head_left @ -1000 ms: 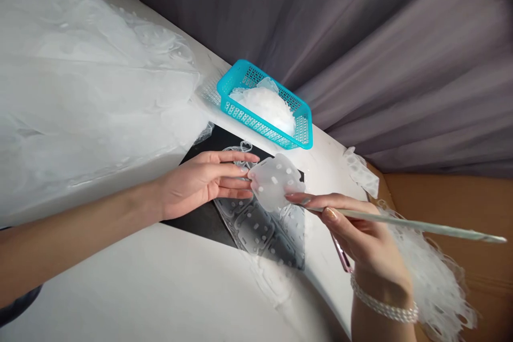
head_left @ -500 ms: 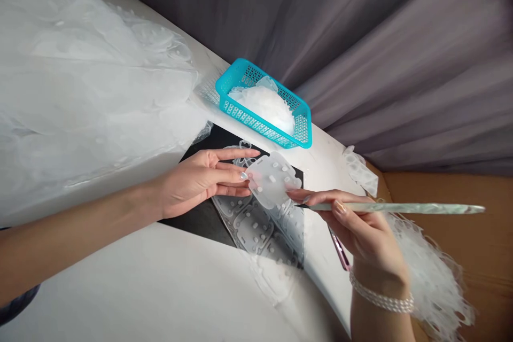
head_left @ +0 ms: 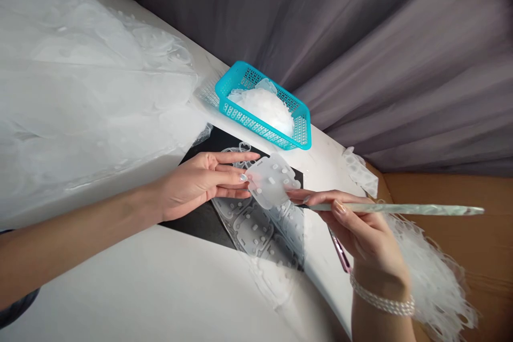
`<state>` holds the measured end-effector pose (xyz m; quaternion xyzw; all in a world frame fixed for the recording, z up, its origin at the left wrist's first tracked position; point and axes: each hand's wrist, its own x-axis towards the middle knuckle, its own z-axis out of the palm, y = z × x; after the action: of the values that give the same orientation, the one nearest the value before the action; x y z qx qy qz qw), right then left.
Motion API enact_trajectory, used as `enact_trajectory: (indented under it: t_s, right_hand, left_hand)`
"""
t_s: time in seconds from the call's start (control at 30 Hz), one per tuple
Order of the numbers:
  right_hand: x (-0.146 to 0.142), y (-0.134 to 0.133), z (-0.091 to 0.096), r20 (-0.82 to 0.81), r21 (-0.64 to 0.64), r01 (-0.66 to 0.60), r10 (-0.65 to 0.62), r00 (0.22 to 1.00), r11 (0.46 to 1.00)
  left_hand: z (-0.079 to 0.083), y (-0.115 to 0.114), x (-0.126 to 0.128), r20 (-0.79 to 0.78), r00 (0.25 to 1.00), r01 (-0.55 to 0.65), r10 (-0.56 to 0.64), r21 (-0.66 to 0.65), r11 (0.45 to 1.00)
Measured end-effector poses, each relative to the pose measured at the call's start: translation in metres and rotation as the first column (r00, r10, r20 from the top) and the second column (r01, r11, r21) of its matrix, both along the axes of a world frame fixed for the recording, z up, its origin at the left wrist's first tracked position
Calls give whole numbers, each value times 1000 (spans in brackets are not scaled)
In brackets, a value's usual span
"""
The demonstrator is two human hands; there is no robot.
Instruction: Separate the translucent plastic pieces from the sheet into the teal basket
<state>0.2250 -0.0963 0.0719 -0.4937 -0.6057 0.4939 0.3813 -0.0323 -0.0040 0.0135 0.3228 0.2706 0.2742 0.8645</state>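
Over the last second the pale green stick (head_left: 412,208) in the right hand (head_left: 363,230) has swung from a slope to almost level, and the clear plastic piece (head_left: 272,181) between the hands has turned slightly; in the latest half second hardly anything has shifted. My reading is that the piece is being held steady for handling, with the stick kept out of the way.

The left hand (head_left: 192,184) reaches in with its fingers spread, the tips seeming to pinch the piece's near edge. The right hand is bent at the wrist, closed around the stick, its foremost fingertips touching the piece's opposite edge. So the hands are apart, joined only by the piece, which is held above a black mat (head_left: 196,224).

Below the piece, between the hands, a clear sheet (head_left: 252,227) of similar shapes lies partly on the mat. Beyond both hands stands a blue basket (head_left: 224,85) holding a white pile (head_left: 266,109)
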Motion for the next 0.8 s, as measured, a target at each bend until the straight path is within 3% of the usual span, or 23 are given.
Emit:
enact_trajectory:
  t_s: [0.2, 0.33, 0.47, 0.6, 0.67, 0.7, 0.73, 0.8]
  right_hand:
    - [-3, 1, 0, -11, -13, 45, -46, 999, 999]
    - [-5, 12, -1, -121, -6, 113, -113, 986, 994]
    - [-3, 57, -3, -240, 89, 209, -182, 953, 974]
    - [8, 127, -9, -282, 188, 360, -300, 911, 914]
    - [18, 152, -16, -275, 168, 417, -364, 890, 893]
    - [23, 158, -21, -251, 163, 443, -397, 883, 881]
    - [28, 158, -25, -211, 174, 466, -430, 878, 867]
    - [34, 142, -33, -88, 235, 501, -495, 864, 833]
  left_hand:
    - [0, 0, 0, 17, 1000, 2, -1, -38, 999]
    - [1, 0, -1, -23, 999, -46, 44, -51, 998]
    - [0, -1, 0, -101, 994, -33, 33, 7, 999]
    - [-5, -6, 2, -249, 968, 97, -42, 214, 972]
    - [-9, -11, 2, -355, 935, 177, -17, 424, 888]
    - [-12, -13, 2, -411, 911, 226, 24, 549, 805]
    - [-14, -17, 3, -459, 885, 284, 81, 669, 687]
    - [-19, -25, 5, -500, 841, 408, 207, 836, 366]
